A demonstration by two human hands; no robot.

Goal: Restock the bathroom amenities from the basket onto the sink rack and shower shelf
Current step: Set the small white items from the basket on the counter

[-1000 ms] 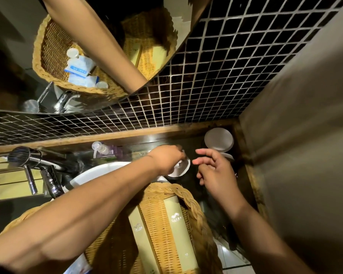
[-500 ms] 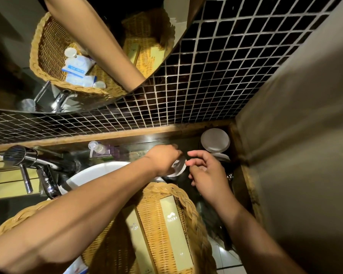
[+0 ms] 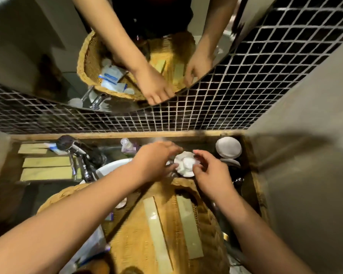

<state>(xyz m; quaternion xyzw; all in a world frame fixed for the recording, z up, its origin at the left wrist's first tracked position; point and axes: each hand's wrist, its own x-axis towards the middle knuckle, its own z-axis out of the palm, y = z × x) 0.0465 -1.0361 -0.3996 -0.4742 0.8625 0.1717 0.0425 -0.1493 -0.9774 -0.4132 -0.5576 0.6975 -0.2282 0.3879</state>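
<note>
Where both hands [image 3: 178, 165] meet, white crinkled packet [image 3: 184, 164]

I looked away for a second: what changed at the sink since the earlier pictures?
The right hand closed in and now grips the small white dish together with the left hand. The basket and round lid stayed put.

basket [image 3: 210, 210]: woven wicker, rough, yellow-brown | wall tiles [image 3: 236, 95]: shiny, dark, smooth | tap [image 3: 83, 161]: shiny metal | sink [image 3: 111, 167]: smooth, white, glossy | counter rim [image 3: 99, 135]: wood, dull | boxes [image 3: 46, 162]: matt card | mirror [image 3: 48, 46]: glass
</note>
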